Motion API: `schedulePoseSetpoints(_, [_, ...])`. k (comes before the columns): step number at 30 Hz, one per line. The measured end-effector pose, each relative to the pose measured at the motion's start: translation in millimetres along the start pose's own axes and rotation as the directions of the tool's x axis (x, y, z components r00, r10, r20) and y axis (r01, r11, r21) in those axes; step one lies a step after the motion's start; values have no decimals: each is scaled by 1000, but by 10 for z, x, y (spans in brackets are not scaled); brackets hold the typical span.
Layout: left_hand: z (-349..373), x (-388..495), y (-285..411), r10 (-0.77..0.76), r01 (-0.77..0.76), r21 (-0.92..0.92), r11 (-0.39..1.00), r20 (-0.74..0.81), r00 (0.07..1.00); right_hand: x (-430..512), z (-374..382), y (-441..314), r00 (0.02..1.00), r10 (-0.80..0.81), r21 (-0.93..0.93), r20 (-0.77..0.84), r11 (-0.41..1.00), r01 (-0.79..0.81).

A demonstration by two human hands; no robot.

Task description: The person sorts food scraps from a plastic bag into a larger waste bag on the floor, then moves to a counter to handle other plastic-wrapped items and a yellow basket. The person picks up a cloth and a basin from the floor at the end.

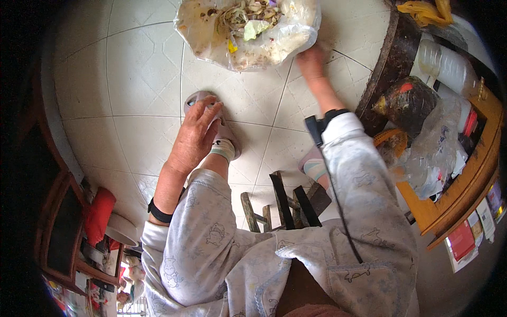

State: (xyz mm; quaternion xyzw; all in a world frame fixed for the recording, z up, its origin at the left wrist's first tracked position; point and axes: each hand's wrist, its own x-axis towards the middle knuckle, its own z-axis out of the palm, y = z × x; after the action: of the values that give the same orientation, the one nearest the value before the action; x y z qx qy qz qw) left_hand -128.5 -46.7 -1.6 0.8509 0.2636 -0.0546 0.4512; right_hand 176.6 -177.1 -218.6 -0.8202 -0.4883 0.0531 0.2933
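Note:
My left hand (194, 132) hovers over a mauve slipper (231, 136) on my left foot, its fingers loosely bent and apart. A pale patch shows between thumb and forefinger; I see no clear object held there. My right hand (312, 63) is blurred and reaches to the lower right rim of a container lined with a clear plastic bag (293, 41). The bag's edge hides its fingertips, so its grip is unclear. Inside the bag lie wilted vegetable scraps (237, 20), a pale green leaf piece (254, 29) and a yellow scrap (232, 46).
On the right, a wooden cabinet (431, 222) holds a plastic bottle (447, 65), a dark rounded jar (410, 103) and a crumpled bag (431, 146). A wooden stool (253, 214) stands below me. Left are a dark cabinet (59, 226) and red cloth (99, 214). Pale tiles (138, 79) cover the floor.

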Motion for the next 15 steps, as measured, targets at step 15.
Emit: schedulePoseSetpoints(15, [43,-18,-24,52,-51,41,998,-21,998,-603,109,-409,975,-140,111,175,986,121])
